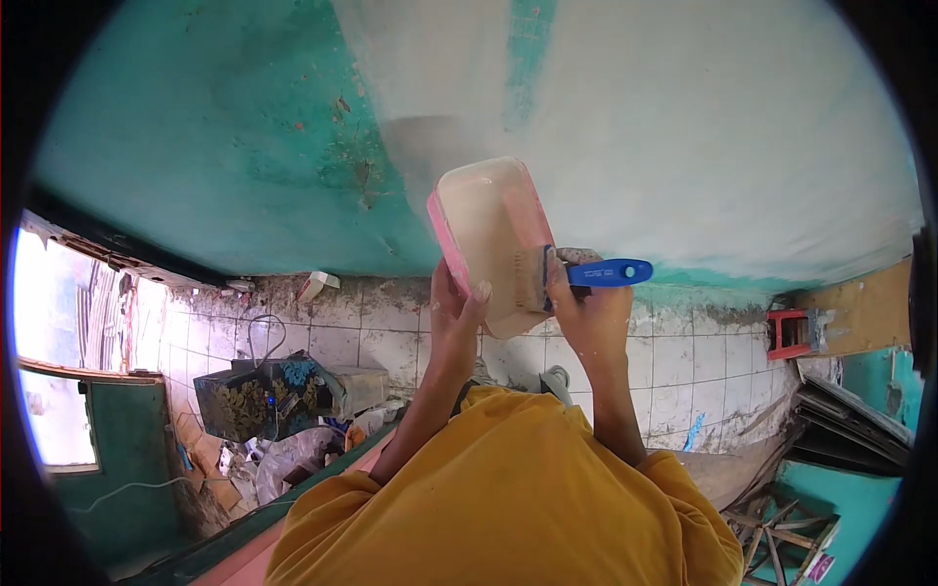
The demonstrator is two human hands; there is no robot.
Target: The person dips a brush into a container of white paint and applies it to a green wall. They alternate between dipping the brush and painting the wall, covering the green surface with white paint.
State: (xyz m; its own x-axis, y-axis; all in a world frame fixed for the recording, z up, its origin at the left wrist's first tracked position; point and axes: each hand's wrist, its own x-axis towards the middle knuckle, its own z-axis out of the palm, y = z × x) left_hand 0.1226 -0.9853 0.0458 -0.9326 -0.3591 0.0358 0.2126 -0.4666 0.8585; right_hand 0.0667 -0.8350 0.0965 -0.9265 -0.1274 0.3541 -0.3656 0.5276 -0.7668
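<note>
My left hand (457, 311) is closed on the near left edge of a pink tub (447, 234), with its thumb over the rim. The tub is tilted and has whitish paint (481, 210) inside. My right hand (591, 308) grips a wide brush with a blue handle (614, 272), which points right. The bristles (529, 279) are inside the tub by its right wall, coated whitish. Behind the tub rises a wall, green on the left (225, 127) and painted whitish on the right (684, 127).
White floor tiles (391, 350) run along the wall's base. A dark patterned box (234, 400) and plastic rubbish (293, 454) lie at left. A red stool (788, 334), dark stacked panels (845, 425) and a wooden frame (779, 537) are at right.
</note>
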